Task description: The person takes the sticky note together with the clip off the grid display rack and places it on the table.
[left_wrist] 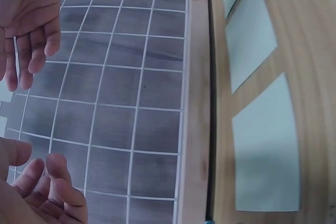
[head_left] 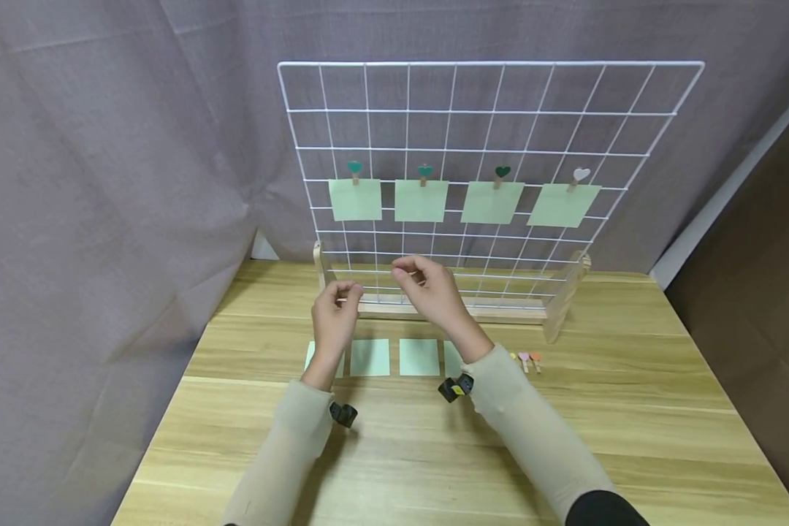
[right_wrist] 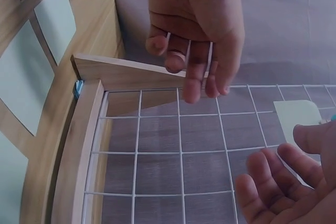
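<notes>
My left hand (head_left: 335, 318) is raised in front of the lower part of a white wire grid (head_left: 427, 113), its fingers loosely bent and holding nothing. Slightly higher and to the right, my right hand (head_left: 434, 288) is also bare, with a gap between thumb and fingers in the right wrist view. Four pale green paper squares hang in a row on the grid, the leftmost green square (head_left: 356, 201) under a teal heart clip (head_left: 354, 168) and the rightmost under a white heart clip (head_left: 581, 174). Below my hands, several light green sheets (head_left: 370, 357) lie on the table.
A wooden stand (head_left: 555, 303) supports the grid at the back of the wooden table (head_left: 401, 453). Several small heart clips (head_left: 524, 358) lie right of the sheets, partly behind my right sleeve (head_left: 532, 424). A grey curtain (head_left: 138, 183) hangs behind.
</notes>
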Demonstrator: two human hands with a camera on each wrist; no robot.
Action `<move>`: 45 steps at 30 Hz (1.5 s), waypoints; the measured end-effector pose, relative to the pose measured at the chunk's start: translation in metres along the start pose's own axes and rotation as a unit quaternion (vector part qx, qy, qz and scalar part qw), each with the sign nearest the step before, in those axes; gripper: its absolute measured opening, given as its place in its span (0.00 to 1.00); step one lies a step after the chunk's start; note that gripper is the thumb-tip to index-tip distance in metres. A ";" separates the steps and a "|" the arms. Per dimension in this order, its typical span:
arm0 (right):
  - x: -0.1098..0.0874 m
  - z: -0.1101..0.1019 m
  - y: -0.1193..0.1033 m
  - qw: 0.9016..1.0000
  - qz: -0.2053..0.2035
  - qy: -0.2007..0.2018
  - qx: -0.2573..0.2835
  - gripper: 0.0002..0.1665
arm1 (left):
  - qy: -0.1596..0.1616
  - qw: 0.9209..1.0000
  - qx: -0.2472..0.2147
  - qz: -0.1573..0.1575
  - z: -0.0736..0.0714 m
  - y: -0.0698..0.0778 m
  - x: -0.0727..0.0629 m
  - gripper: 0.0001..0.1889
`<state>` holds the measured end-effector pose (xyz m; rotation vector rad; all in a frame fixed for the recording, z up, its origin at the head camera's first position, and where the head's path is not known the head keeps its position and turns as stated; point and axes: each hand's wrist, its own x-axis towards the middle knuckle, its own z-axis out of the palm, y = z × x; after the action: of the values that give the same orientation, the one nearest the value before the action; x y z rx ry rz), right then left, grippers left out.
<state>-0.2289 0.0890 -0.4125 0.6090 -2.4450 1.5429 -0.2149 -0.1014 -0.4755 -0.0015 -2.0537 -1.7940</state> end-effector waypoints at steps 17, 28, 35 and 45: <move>0.024 -0.002 -0.020 1.000 -0.019 0.015 0.000 0.18 | 0.041 0.998 -0.033 0.046 -0.006 0.025 0.029 0.10; 0.039 -0.002 -0.032 0.999 -0.043 0.029 0.004 0.18 | 0.042 0.997 -0.056 0.040 -0.003 0.036 0.037 0.11; 0.055 -0.004 -0.049 0.997 -0.058 0.042 0.019 0.18 | 0.043 0.995 -0.074 0.045 -0.005 0.045 0.045 0.12; 0.075 -0.003 -0.067 0.994 -0.065 0.074 0.055 0.17 | 0.058 0.995 -0.066 0.045 -0.005 0.050 0.055 0.14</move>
<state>-0.2675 0.0489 -0.3288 0.6339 -2.1796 1.6178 -0.2506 -0.1118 -0.4108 -0.0284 -1.8239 -1.8264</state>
